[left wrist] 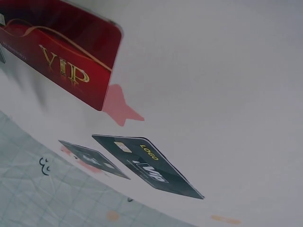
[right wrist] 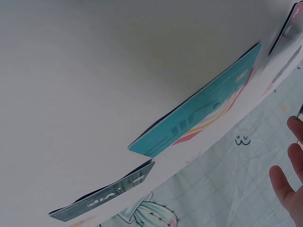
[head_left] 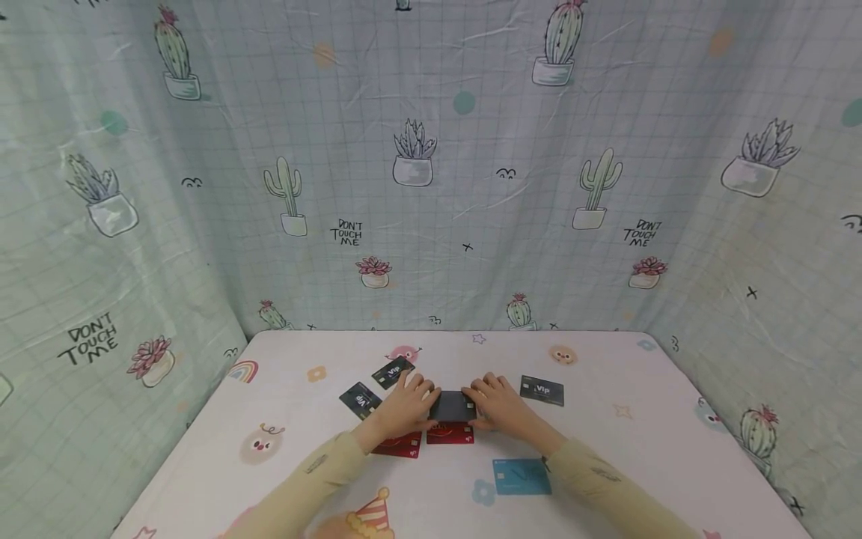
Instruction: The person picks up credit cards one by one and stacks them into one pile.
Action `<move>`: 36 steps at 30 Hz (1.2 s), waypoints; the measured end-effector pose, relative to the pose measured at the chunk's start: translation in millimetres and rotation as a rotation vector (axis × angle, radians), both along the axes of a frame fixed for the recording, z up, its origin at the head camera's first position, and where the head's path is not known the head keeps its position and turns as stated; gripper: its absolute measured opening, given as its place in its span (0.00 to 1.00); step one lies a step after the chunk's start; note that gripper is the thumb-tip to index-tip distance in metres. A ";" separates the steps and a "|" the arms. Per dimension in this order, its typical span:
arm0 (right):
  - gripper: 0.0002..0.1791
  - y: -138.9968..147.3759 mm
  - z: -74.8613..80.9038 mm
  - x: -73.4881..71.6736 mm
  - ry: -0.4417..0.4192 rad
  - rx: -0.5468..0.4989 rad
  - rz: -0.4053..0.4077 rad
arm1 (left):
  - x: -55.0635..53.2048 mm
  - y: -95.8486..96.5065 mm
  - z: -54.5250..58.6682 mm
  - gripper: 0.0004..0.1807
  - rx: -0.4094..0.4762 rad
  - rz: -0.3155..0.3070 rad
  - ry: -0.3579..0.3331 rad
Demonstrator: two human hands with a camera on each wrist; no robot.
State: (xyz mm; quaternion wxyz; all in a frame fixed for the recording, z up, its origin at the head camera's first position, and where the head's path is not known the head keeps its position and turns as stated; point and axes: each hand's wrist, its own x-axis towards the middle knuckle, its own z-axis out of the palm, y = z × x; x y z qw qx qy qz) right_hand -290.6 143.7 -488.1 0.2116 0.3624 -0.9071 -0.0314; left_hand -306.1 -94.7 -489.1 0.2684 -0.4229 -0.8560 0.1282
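Observation:
In the head view a black card [head_left: 453, 406] with a small chip is held up at the middle of the table. My left hand [head_left: 406, 405] grips its left edge, fingers at the top and thumb below. At the opposite edge, my right hand [head_left: 500, 405] pinches the same card. Just below it lies a red card [head_left: 450, 435], partly covered. A second red card [head_left: 402, 448] rests beneath my left wrist. In the right wrist view, fingers [right wrist: 282, 185] of my right hand show at the right edge.
Two black VIP cards [head_left: 360, 400] lie left of my left hand, and another black VIP card [head_left: 542, 390] is right of my right hand. A blue card [head_left: 521, 477] lies near my right forearm. Behind the table hangs a cactus-print curtain [head_left: 465, 269].

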 end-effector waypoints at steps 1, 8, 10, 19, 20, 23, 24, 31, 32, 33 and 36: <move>0.32 0.8 -0.9 0.5 0.009 0.000 0.003 | 1.7 -0.5 0.9 0.31 -0.001 -0.005 -0.007; 0.31 3.6 -4.6 3.9 0.010 -0.011 0.014 | 10.1 -2.7 2.3 0.29 -0.030 -0.001 -0.036; 0.31 3.8 -3.7 5.6 -0.007 -0.011 0.016 | 11.0 -3.6 1.2 0.29 -0.035 0.002 -0.037; 0.30 4.7 -3.2 11.6 -0.027 -0.029 0.063 | 14.5 -9.3 -4.5 0.28 -0.003 -0.038 -0.046; 0.30 5.0 -3.5 12.3 -0.024 -0.032 0.068 | 15.1 -9.6 -4.6 0.28 -0.001 -0.043 -0.046; 0.30 5.3 -4.2 13.5 -0.034 -0.027 0.063 | 16.0 -10.2 -4.3 0.28 0.000 -0.048 -0.042; 0.30 5.2 -4.0 14.0 -0.044 -0.026 0.057 | 16.2 -10.3 -4.2 0.28 -0.003 -0.045 -0.044; 0.30 4.2 -1.2 17.3 -0.080 -0.019 0.050 | 16.9 -10.7 -6.2 0.28 -0.019 -0.030 -0.085; 0.30 4.3 -1.6 17.5 -0.077 -0.018 0.052 | 17.0 -10.7 -6.9 0.29 -0.021 -0.030 -0.088; 0.30 4.5 -2.3 17.4 -0.071 -0.015 0.054 | 17.0 -10.9 -7.9 0.29 -0.024 -0.029 -0.090; 0.30 4.8 -5.9 16.7 -0.061 -0.007 0.059 | 17.0 -11.3 -11.1 0.29 -0.029 -0.025 -0.096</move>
